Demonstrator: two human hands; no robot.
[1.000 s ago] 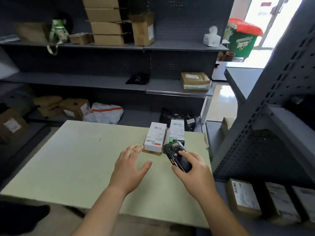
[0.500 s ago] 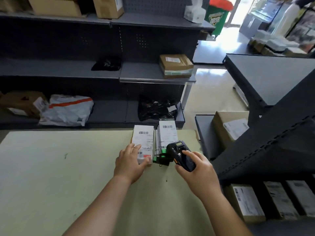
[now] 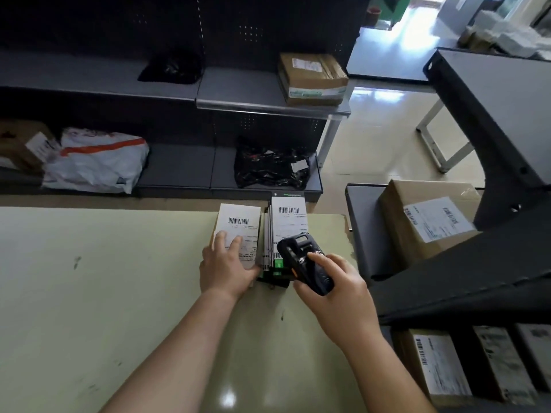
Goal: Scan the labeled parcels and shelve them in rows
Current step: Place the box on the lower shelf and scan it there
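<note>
Two labeled parcels lie side by side at the far right of the pale green table (image 3: 89, 293). The left parcel (image 3: 241, 225) is a small box with a white barcode label. My left hand (image 3: 225, 266) grips its near end, fingers on the label and thumb at its right side. The right parcel (image 3: 287, 222) is dark with green trim and a white label. My right hand (image 3: 334, 293) grips a black handheld scanner (image 3: 301, 263), index finger on its keys, held over the right parcel's near end.
Dark shelving behind the table holds a cardboard box (image 3: 313, 79), black bags (image 3: 268, 165), a white mailer bag (image 3: 95, 162) and a brown box at far left. Right of the table, a shelf unit holds a large labeled carton (image 3: 426, 222) and several labeled boxes (image 3: 441, 368) lower down.
My left hand reached forward from above the table and took hold of the left parcel. My right hand kept the scanner near the right parcel. My view moved closer and tilted down.
</note>
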